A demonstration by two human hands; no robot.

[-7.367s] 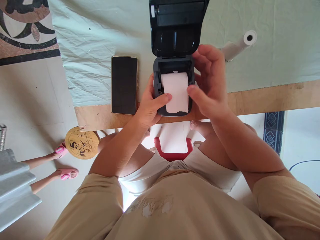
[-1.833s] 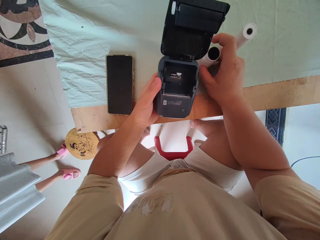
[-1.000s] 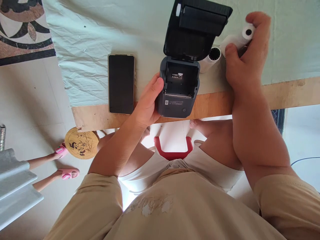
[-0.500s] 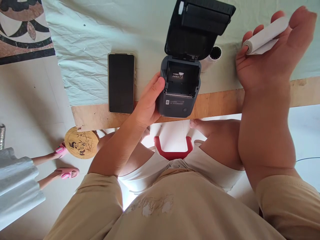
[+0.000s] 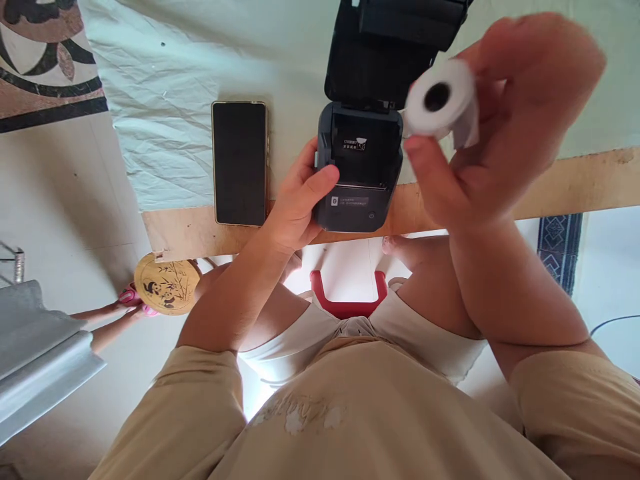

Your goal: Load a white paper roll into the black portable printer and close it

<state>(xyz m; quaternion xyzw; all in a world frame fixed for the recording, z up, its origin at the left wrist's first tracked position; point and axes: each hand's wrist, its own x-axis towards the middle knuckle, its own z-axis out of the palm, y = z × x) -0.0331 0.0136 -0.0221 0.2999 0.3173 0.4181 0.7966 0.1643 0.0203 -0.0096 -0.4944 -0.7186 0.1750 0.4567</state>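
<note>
My left hand is closed round the left side of a dark grey label printer, its thumb on the casing. The printer's black lid is swung up, and the bay inside shows a small white label and no roll. In my right hand is a white paper roll, gripped between thumb and fingers, its hollow core facing the camera. A loose end of paper hangs from it. The roll is just right of the printer, near the lid's hinge. Motion smears the right hand a little.
A phone with a dark screen lies left of the printer on the pale green cloth. Below runs the wooden table edge. Another person's legs stand at left by a round wooden stool. A red frame shows between my knees.
My right hand has swung left with the paper roll, turning its end towards the camera beside the printer. The other person's feet have shifted behind the stool. My left hand keeps its hold.
</note>
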